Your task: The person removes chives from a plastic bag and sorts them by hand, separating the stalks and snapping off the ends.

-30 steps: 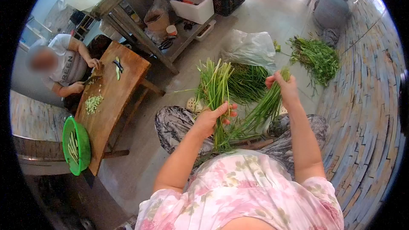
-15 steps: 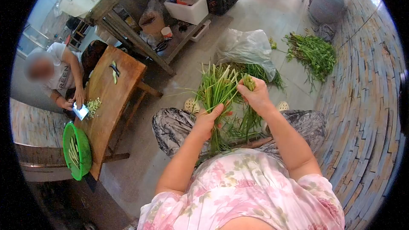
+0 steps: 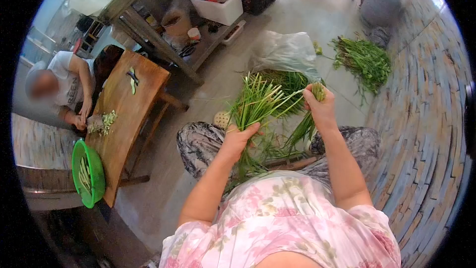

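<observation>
My left hand is wrapped round a loose bunch of long green stalks, whose pale ends fan out above the fist. To the right, my right hand grips a second green bundle, its cut ends showing over the fingers and its leaves hanging below. A few stalks stretch from the left bunch to the fingertips of my right hand. Beyond both hands, more long greens lie on the floor, partly under a clear plastic bag.
A leafy green pile lies at the right, near a gas cylinder. On the left, a person works at a wooden table beside a green basket. A shelf stands behind.
My right hand first came in to the left bunch, then moved back out to the right with its bundle. The left bunch now leans right. The co-worker's hands have shifted over the table.
</observation>
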`<state>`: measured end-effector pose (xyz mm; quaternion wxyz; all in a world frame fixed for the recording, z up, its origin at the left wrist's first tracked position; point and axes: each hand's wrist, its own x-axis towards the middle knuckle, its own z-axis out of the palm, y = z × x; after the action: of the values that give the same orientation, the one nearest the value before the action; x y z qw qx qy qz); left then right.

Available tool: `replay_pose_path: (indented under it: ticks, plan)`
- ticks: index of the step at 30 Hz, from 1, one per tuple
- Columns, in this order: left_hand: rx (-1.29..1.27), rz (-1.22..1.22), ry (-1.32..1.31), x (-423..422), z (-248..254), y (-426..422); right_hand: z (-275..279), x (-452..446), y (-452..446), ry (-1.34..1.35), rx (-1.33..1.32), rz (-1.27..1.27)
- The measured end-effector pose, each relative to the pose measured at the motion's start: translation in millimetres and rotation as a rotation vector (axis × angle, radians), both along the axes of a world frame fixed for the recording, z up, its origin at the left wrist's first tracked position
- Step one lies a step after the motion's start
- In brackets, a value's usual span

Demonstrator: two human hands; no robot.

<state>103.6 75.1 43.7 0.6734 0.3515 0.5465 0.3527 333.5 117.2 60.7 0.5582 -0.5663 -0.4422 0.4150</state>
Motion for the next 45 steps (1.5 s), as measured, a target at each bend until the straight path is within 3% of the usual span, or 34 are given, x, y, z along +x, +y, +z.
replay_pose_path:
  ticks: [4,7,9,13,16,19,25,30,36,39,45]
  plan:
    - [0.105,0.009,0.437,-16.9,-36.1,10.1,33.1,-5.7,-19.6,0.034,0.07,-0.029]
    - [0.106,0.33,0.145,-27.3,-29.9,12.7,52.4,-1.1,-33.1,0.155,0.141,-0.021]
    - [0.069,0.347,-0.021,-41.2,-32.4,15.7,48.3,15.2,-35.8,0.213,0.186,0.042]
    - [0.069,0.333,-0.162,-46.3,-8.6,13.0,37.2,13.3,-41.9,-0.38,0.102,0.552]
    - [0.084,0.262,-0.194,-38.6,0.7,10.8,0.2,-3.3,-44.9,-0.506,0.158,0.561]
    - [0.085,0.164,-0.257,-27.2,5.3,5.6,9.9,-15.4,-37.1,-0.387,-0.075,0.511]
    - [0.073,0.043,-0.288,-1.1,10.4,-5.9,32.4,-46.0,-12.2,-0.013,-0.058,0.337]
    - [0.085,-0.007,-0.222,4.0,14.4,-8.8,46.0,-47.0,0.9,0.099,-0.008,0.198]
    - [0.219,-0.052,-0.145,7.2,10.0,-10.9,40.6,-38.9,15.0,0.074,-0.02,0.312]
    - [0.133,-0.079,-0.075,3.0,8.9,-9.6,36.9,-37.0,16.3,0.175,0.0,0.283]
    - [0.209,-0.046,-0.019,4.0,8.2,-2.2,38.9,-31.8,9.8,0.271,0.013,0.124]
